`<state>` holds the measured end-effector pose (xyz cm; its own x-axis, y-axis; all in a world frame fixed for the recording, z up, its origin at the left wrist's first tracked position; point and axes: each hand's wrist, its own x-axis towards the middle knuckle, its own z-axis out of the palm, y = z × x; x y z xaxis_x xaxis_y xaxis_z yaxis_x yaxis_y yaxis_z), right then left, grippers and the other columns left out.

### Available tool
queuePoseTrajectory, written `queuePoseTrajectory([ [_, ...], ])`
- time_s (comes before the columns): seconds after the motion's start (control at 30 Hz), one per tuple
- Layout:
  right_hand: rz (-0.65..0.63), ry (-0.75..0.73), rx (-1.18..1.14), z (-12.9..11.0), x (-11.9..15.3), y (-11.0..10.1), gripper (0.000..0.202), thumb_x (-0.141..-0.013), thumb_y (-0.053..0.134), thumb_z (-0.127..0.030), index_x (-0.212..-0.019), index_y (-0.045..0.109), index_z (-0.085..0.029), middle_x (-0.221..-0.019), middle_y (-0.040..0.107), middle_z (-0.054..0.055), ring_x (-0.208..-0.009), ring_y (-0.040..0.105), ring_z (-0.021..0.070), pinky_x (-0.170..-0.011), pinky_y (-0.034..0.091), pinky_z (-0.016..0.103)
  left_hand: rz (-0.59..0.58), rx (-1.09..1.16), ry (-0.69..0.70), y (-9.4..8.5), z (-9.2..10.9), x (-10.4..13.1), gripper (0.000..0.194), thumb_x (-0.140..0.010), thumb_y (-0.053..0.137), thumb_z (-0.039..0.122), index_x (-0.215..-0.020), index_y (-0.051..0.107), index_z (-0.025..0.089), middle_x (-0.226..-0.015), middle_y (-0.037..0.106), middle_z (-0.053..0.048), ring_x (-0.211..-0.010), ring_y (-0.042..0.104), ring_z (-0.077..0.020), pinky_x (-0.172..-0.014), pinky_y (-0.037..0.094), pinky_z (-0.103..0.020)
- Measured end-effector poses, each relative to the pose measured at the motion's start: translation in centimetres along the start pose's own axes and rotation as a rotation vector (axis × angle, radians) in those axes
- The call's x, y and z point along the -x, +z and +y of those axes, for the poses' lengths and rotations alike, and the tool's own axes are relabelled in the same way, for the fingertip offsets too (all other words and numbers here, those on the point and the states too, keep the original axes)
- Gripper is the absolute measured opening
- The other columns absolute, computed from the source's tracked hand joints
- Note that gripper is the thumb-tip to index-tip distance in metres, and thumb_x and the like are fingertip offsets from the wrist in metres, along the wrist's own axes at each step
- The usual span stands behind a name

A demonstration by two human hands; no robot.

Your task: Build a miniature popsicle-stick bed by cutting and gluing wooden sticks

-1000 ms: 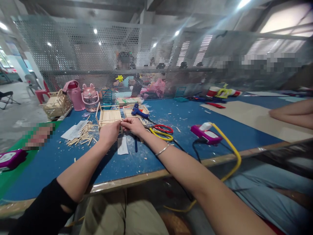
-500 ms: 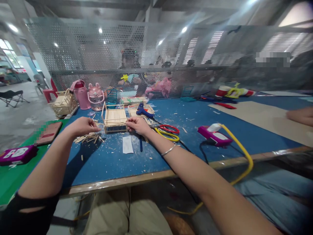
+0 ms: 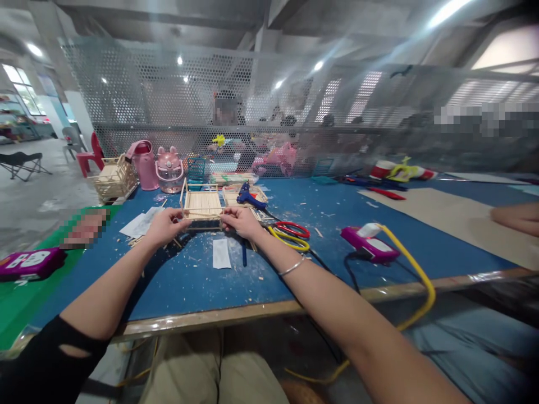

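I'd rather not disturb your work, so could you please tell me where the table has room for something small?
Largely bare tabletop lies behind the purple box, between the glue gun and tan sheet, and again between the white slip and the front edge. It is crowded around the left hand, right hand and stick frame.

left grip point(image 3: 167, 227) faces right grip point(image 3: 243, 221), fingers point(image 3: 229, 212) curled inward.

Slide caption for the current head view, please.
Left hand and right hand at the near corners of a wooden-stick frame, a blue glue gun to its right.
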<state>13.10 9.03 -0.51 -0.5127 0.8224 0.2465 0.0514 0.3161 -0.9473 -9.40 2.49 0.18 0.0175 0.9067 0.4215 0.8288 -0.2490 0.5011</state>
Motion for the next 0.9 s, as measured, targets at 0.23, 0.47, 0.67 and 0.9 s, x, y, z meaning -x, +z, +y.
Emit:
queuePoseTrajectory([
  [0.23, 0.030, -0.095, 0.223, 0.0, 0.0, 0.0, 0.026, -0.068, 0.061, -0.032, -0.085, 0.051, -0.016, -0.048, 0.050, -0.008, -0.043, 0.047, 0.0089, -0.047, 0.036, 0.021, -0.005, -0.038, 0.025, 0.2, 0.5, 0.2, 0.030, -0.076, 0.048, 0.043, -0.069, 0.059, 0.017, -0.066, 0.058, -0.002, -0.062, 0.050, -0.0158, -0.056, 0.035, -0.026],
  [0.47, 0.244, -0.471, 0.827, -0.8, 0.9, -0.3, 0.026, -0.070, 0.063, -0.029, -0.090, 0.051, -0.018, -0.064, 0.054, -0.002, -0.056, 0.048, 0.0120, -0.054, 0.035, 0.022, -0.024, 0.023, 0.024, 0.1, 0.6, 0.3, 0.028, -0.076, 0.050, 0.041, -0.069, 0.060, 0.017, -0.068, 0.061, -0.003, -0.061, 0.050, -0.0146, -0.057, 0.036, -0.024],
  [0.67, 0.159, -0.642, 1.115, -1.1, 1.3, -0.5, 0.017, -0.079, 0.054, -0.030, -0.087, 0.062, -0.016, -0.077, 0.065, 0.005, -0.069, 0.057, 0.0151, -0.060, 0.037, 0.024, -0.013, 0.053, 0.024, 0.4, 0.2, 0.1, 0.027, -0.075, 0.052, 0.040, -0.075, 0.063, 0.015, -0.068, 0.061, -0.003, -0.061, 0.050, -0.0147, -0.057, 0.035, -0.025],
  [0.9, 0.134, -0.647, 1.111, -0.9, 1.0, -0.5, 0.019, -0.084, 0.048, -0.021, -0.085, 0.067, -0.014, -0.083, 0.070, 0.008, -0.075, 0.062, 0.0166, -0.066, 0.042, 0.025, -0.021, 0.114, 0.031, 0.8, -0.1, 0.2, 0.035, -0.077, 0.051, 0.038, -0.103, 0.061, 0.016, -0.070, 0.061, -0.001, -0.061, 0.052, -0.0146, -0.058, 0.038, -0.025],
])
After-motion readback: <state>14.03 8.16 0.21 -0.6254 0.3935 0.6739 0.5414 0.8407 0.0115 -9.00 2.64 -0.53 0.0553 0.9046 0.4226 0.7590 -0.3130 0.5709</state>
